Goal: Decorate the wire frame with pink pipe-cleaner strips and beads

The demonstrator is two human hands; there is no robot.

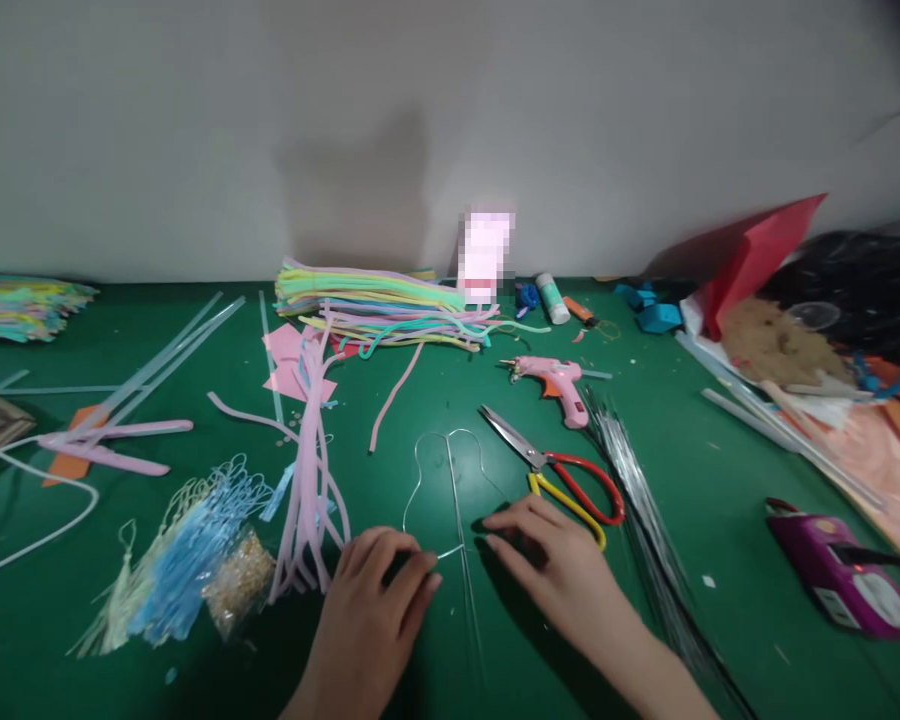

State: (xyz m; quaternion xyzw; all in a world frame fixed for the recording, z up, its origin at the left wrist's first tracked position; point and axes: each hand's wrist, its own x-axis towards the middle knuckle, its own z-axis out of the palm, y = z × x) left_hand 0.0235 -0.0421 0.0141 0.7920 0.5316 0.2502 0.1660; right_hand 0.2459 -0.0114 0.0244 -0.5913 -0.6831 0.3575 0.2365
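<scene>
A thin silvery wire frame [451, 470] lies in front of me on the green table, bent into two rounded lobes with straight wires down its middle. At its lower left, my left hand [379, 600] pinches the wire between thumb and fingers. My right hand [551, 565] hovers at the frame's right side, thumb and forefinger apart; nothing shows between them. Just beyond that hand are scissors [544, 460] with one red and one yellow handle. Beside my left hand lies a bunch of lilac pipe cleaners [311, 480].
A pink glue gun [551, 380] and a bundle of straight wires [637, 510] lie on the right, with a purple device [847, 570] farther out. Tassels [187, 550] and a bag of beads [238, 580] lie left. Coloured pipe cleaners [375, 295] are stacked by the wall.
</scene>
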